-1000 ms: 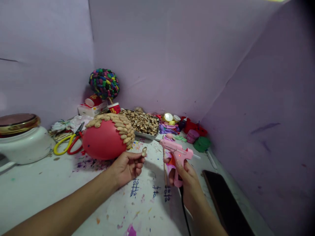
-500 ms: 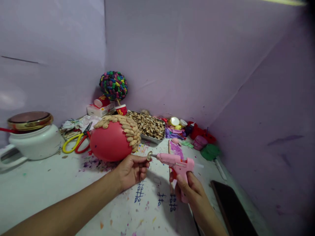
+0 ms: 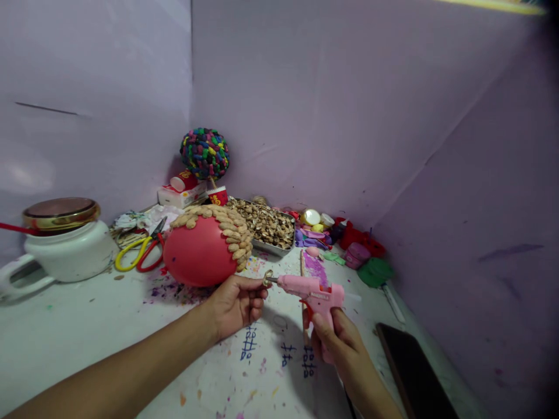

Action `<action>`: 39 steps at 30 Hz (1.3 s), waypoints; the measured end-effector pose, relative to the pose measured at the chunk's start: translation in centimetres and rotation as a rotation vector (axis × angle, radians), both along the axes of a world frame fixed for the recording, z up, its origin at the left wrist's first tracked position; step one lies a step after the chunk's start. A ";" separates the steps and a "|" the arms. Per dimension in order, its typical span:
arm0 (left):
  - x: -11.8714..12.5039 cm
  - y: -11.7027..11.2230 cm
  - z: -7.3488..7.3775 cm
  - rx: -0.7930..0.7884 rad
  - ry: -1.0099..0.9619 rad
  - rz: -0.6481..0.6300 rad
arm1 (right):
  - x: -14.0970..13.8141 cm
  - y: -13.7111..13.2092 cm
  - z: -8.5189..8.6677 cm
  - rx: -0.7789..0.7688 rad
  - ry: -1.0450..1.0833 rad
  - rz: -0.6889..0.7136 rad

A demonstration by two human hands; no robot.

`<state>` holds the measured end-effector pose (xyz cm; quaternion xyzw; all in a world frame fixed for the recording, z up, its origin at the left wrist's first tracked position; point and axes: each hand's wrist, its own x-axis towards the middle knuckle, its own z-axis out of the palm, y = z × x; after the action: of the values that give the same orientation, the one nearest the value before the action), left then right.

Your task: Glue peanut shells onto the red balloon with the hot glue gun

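Observation:
My left hand (image 3: 240, 305) pinches a small peanut shell (image 3: 268, 276) between thumb and fingertip, its hollow side toward the right. Wrapped round the handle of a pink hot glue gun (image 3: 312, 288) is my right hand (image 3: 338, 337), a finger near the red trigger. The gun's metal nozzle points left and meets the shell, or nearly so. Just behind my left hand lies a red balloon (image 3: 198, 253), its top and right side covered with rows of peanut shells (image 3: 238, 235). A metal tray (image 3: 279, 250) heaped with loose peanut shells (image 3: 266, 224) stands beyond it.
Yellow-and-red-handled scissors (image 3: 144, 253) and a white lidded mug (image 3: 70, 253) are at left. A multicoloured ball (image 3: 205, 152) stands at the back. Deflated balloons (image 3: 312, 238), a green lump (image 3: 375, 272) and a dark phone (image 3: 413, 372) lie along the right.
The view has shifted slightly, so the scene sits a little further right. Both hands keep their holds, the nozzle still at the shell.

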<state>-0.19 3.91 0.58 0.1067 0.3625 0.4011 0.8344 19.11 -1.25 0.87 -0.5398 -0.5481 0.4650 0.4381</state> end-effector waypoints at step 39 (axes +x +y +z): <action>0.1 -0.1 -0.2 0.026 0.025 -0.008 | -0.1 0.3 -0.2 0.015 0.052 -0.035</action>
<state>-0.04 3.83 0.43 0.1238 0.3672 0.4010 0.8301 19.02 -0.94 0.66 -0.5336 -0.5308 0.4670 0.4642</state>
